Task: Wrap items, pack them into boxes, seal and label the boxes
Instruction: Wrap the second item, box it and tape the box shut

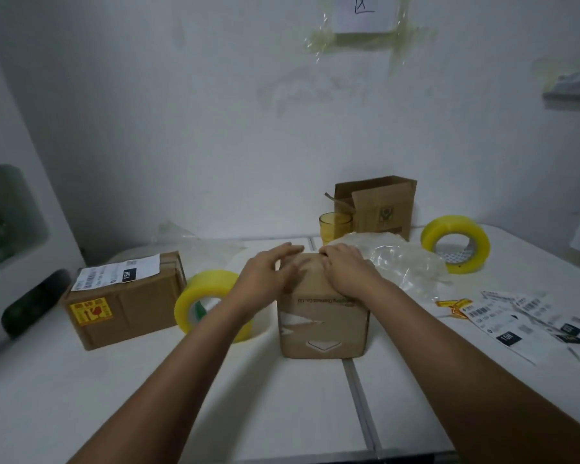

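1. Forearms, two, bare, reaching from the near edge of the white table (148,380) to the work.
2. Cardboard box (323,316), small, brown, centre of the table on its seam. Flaps down on top. Likely light and fairly stiff, with soft corners; the top would give under pressure. Best held by the two side walls, low down, not by the flaps.
3. Left hand (268,272): fingers straight, flat on the box's top left edge, pressing, gripping nothing.
4. Right hand (344,267): fingers bent over the top far edge; whether it pinches a flap or tape cannot be told. Hands close together, not touching.
5. Tape roll (211,304), yellow, just left of the box, partly behind the left wrist.
6. Plastic wrap (399,259), clear, crumpled, just right.
7. Second tape roll (456,244), far right.
8. Labels (523,319), loose, right.
9. Sealed box (124,299), labelled, left.
10. Yellow glass (334,226) and open carton (379,205), behind.
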Demonstrator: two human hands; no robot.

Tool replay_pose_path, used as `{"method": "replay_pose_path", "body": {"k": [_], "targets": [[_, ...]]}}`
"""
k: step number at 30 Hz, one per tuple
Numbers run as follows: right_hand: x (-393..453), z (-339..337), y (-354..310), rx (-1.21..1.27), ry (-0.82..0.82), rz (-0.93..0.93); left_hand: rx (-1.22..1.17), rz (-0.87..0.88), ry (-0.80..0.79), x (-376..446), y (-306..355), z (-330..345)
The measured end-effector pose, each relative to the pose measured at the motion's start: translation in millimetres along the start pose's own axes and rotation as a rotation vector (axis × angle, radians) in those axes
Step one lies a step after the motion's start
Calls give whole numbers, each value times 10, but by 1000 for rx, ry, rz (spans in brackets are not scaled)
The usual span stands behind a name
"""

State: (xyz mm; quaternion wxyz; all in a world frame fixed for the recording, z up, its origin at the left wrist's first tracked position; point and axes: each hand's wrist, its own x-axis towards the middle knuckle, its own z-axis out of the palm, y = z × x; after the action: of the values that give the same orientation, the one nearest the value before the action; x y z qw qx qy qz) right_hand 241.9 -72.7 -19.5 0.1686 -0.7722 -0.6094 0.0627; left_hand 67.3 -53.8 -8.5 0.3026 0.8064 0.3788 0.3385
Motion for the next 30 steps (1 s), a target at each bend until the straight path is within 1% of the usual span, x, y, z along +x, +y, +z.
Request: {"method": "replay_pose_path", "body": {"k": [2,3,5,6,8,10,12,14,16,18,22,27,30], "targets": [[-17,7,12,4,9,-1,192,12,100,-95,-36,-271],[-25,8,12,-2,15,1,324,-19,106,-160,-98,-414],[-30,8,-3,-11,21,9,576,-150,86,-318,-293,-659],[-27,9,-12,-9,21,14,653,-218,97,-408,-401,-736],[-21,9,-28,-4,21,25,695,-295,175,-575,-590,-798],[-17,11,-30,1,21,35,667,-344,257,-683,-732,-800],[-22,8,-38,1,19,40,593,-428,268,-690,-900,-804],[-36,0,-54,2,20,42,414,-526,218,-677,-1015,-786],[-47,-4,-63,3,21,45,152,-572,239,-683,-1125,-715],[-51,2,-58,8,24,43,24,-583,271,-713,-1187,-630],[-39,23,-44,20,29,32,-66,-618,275,-765,-1290,-501],[-9,42,-26,27,31,28,-243,-549,338,-697,-1248,-431],[-5,47,-19,36,34,27,-306,-572,322,-679,-1265,-448]]}}
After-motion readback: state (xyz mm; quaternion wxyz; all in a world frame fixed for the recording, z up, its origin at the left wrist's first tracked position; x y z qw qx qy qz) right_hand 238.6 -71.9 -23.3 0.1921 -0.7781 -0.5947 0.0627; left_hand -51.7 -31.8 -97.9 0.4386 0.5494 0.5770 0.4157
